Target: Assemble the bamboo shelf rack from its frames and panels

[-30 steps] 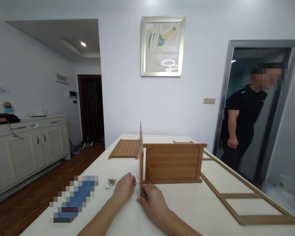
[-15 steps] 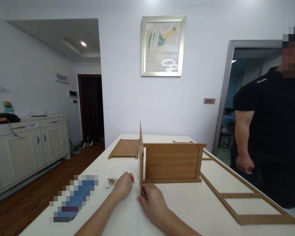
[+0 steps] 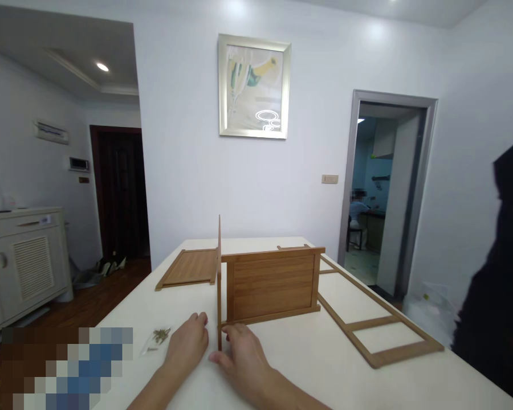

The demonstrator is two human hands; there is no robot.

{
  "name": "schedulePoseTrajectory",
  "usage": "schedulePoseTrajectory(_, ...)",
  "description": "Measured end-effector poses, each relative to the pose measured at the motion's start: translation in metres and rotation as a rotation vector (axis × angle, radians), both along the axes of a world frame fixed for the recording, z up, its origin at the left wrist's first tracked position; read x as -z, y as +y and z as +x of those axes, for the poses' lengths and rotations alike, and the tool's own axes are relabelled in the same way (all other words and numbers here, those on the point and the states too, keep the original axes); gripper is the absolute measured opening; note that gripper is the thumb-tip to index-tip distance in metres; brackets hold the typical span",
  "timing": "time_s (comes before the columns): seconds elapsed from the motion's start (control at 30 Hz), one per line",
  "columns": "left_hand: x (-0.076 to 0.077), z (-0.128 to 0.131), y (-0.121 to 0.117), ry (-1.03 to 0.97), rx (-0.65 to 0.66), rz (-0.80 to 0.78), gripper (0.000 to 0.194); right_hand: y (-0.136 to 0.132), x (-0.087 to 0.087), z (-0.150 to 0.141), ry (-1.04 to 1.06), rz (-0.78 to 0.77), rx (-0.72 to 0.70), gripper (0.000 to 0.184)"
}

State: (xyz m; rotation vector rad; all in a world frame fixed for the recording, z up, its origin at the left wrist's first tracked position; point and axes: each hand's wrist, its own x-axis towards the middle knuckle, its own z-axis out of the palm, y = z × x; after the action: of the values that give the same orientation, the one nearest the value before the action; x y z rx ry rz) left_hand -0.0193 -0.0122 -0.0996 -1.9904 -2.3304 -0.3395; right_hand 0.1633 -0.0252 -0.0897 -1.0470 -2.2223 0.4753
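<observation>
A thin upright wooden panel [image 3: 219, 273] stands edge-on to me on the table. My right hand [image 3: 248, 356] grips its near lower end, thumb in front and fingers on the right side. Against its right side stands a framed wooden board [image 3: 273, 287] on its long edge. My left hand [image 3: 188, 341] is just left of the upright panel, apart from it, with fingers curled together; what they hold, if anything, is hidden. Left of that hand lies a small clear bag of brass-coloured screws [image 3: 161, 336].
Another slatted wooden panel [image 3: 190, 267] lies flat at the back left of the white table [image 3: 320, 364]. A ladder-like wooden frame [image 3: 374, 326] lies along the right. A blurred-out blue item [image 3: 89, 367] is at the front left. Someone in dark clothing [image 3: 496, 296] is at the right edge.
My left hand has drawn back slightly from the panel; a thin pale piece at its fingertips no longer shows. My view has turned right. The person came from the doorway to the right edge.
</observation>
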Motion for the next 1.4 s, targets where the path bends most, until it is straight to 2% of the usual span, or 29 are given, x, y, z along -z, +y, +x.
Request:
schedulePoseTrajectory(0.1,0.003,-0.002,0.000,0.001,0.019,0.027,0.030,0.006,-0.009,0.011,0.114,0.117,0.038,0.022)
schedulePoseTrajectory(0.17,0.006,-0.002,-0.002,-0.013,0.022,0.051,0.030,0.015,-0.024,0.028,0.239,0.238,0.116,0.028)
schedulePoseTrajectory(0.27,0.007,-0.003,-0.003,-0.046,0.017,0.110,0.030,0.038,-0.053,0.066,0.484,0.423,0.320,0.024)
schedulePoseTrajectory(0.33,0.003,-0.002,-0.006,-0.100,0.021,0.189,0.032,0.057,-0.068,0.099,0.611,0.462,0.511,0.024)
schedulePoseTrajectory(0.4,-0.006,0.002,-0.010,-0.221,0.056,0.287,0.035,0.075,-0.073,0.132,0.666,0.467,0.647,0.032)
schedulePoseTrajectory(0.47,-0.017,0.010,-0.017,-0.400,0.113,0.380,0.041,0.090,-0.067,0.161,0.676,0.437,0.717,0.040)
schedulePoseTrajectory(0.53,-0.025,0.022,-0.025,-0.565,0.170,0.403,0.043,0.101,-0.052,0.182,0.681,0.314,0.705,0.051)
schedulePoseTrajectory(0.6,-0.028,0.035,-0.033,-0.641,0.208,0.337,0.043,0.107,-0.035,0.192,0.704,0.146,0.625,0.056)
schedulePoseTrajectory(0.67,-0.024,0.046,-0.038,-0.647,0.202,0.249,0.042,0.111,-0.021,0.194,0.734,0.007,0.517,0.054)
schedulePoseTrajectory(0.73,-0.017,0.051,-0.038,-0.630,0.177,0.188,0.033,0.114,-0.013,0.192,0.733,-0.056,0.425,0.047)
schedulePoseTrajectory(0.87,-0.006,0.048,-0.031,-0.581,0.190,0.124,0.023,0.117,-0.010,0.192,0.666,-0.015,0.455,0.034)
schedulePoseTrajectory(1.03,-0.003,0.040,-0.032,-0.588,0.195,0.105,0.022,0.103,-0.010,0.201,0.610,0.004,0.471,0.025)
schedulePoseTrajectory(1.2,-0.001,0.037,-0.036,-0.578,0.186,0.126,0.020,0.089,-0.005,0.207,0.552,0.040,0.462,0.027)
schedulePoseTrajectory(1.4,0.001,0.036,-0.033,-0.475,0.130,0.154,0.016,0.088,0.006,0.207,0.576,0.132,0.469,0.040)
